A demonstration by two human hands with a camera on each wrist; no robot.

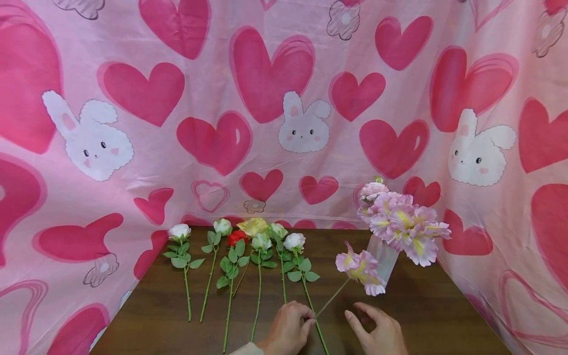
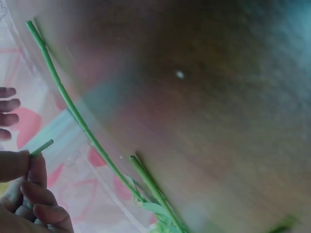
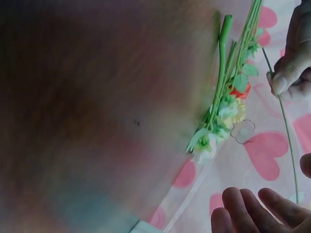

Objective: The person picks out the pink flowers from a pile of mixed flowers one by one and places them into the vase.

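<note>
My left hand pinches the lower stem of a pink-and-yellow iris between thumb and fingers. The iris leans up and to the right, its bloom in front of the vase. In the left wrist view, a short cut end of the stem sticks out past the pinching fingers. My right hand is apart from the stem, to its right and below the bloom, fingers loosely bent and holding nothing. The right wrist view shows the thin stem running down from the left hand towards the right hand's fingers.
A frosted vase at the back right holds several pink irises and a small pink bloom. Several roses lie on the brown table, including white, red and yellow. A heart-and-rabbit cloth hangs around the table.
</note>
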